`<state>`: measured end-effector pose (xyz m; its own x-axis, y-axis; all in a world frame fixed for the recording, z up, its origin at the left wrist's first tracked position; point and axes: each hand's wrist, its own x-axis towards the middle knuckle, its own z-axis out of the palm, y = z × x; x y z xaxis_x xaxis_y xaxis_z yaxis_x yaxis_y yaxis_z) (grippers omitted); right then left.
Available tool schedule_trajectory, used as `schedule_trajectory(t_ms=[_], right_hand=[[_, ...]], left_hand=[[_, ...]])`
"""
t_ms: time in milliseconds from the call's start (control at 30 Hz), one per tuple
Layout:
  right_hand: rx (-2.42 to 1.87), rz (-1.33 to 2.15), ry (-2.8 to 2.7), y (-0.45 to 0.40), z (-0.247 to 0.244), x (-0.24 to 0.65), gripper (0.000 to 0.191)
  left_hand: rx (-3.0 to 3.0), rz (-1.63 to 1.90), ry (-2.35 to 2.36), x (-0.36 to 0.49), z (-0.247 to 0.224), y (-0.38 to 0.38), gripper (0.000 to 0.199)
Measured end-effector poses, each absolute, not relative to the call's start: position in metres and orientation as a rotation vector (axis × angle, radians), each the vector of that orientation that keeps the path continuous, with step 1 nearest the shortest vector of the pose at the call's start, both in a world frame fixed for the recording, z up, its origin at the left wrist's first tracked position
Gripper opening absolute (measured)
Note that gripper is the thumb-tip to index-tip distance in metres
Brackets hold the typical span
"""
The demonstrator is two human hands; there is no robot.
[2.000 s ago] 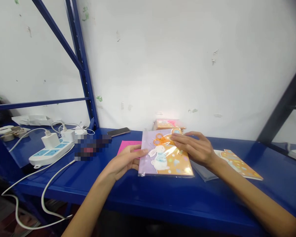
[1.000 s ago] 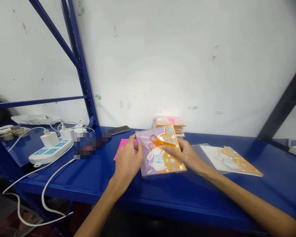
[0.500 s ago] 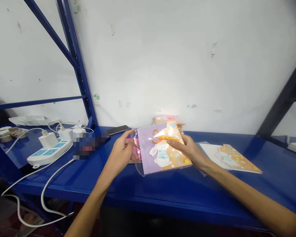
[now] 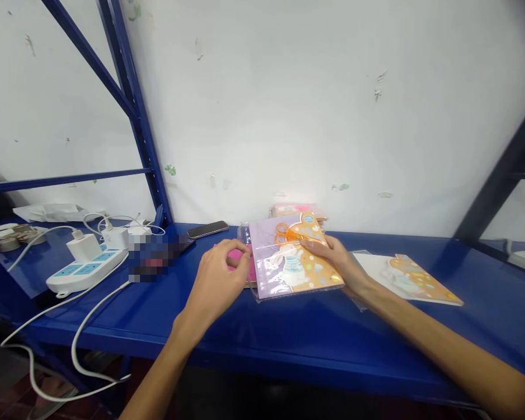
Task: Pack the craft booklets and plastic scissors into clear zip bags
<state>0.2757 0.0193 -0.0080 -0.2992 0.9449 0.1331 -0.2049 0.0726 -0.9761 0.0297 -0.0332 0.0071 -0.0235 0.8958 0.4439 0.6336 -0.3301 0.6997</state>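
Grip, right hand (image 4: 336, 259): fingers lie across the right edge of a clear-bagged rabbit card packet (image 4: 289, 262); pinch or plain contact, cannot tell. Left hand (image 4: 214, 277) half-curled, holding nothing, fingertips over a pink sheet (image 4: 238, 259) just beside the packet. Packet rests on the blue counter (image 4: 315, 332), orange scissors (image 4: 289, 233) under its plastic, stacked packets (image 4: 295, 209) behind. Shaped card (image 4: 413, 280) lies right; phone (image 4: 207, 229) lies back left.
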Motion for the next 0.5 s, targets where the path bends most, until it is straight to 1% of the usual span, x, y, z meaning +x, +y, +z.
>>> schedule_trajectory(t_ms=[67,300,433,500], right_hand=[[-0.820,1.447,-1.331,0.019,-0.008,0.276,0.040],[-0.855,1.424,-1.338,0.021,-0.007,0.276,0.044],[-0.844,1.444,-1.307,0.022,-0.009,0.275,0.044],[-0.853,1.447,-1.307,0.022,-0.010,0.275,0.043]], left_hand=[[1.886,1.236,1.585,0.029,0.007,-0.033,0.016],[1.536,1.144,1.445,0.028,0.014,-0.031,0.030],[1.397,1.193,1.326,0.033,0.017,-0.035,0.020],[1.351,1.225,1.187,0.035,0.017,-0.037,0.020]])
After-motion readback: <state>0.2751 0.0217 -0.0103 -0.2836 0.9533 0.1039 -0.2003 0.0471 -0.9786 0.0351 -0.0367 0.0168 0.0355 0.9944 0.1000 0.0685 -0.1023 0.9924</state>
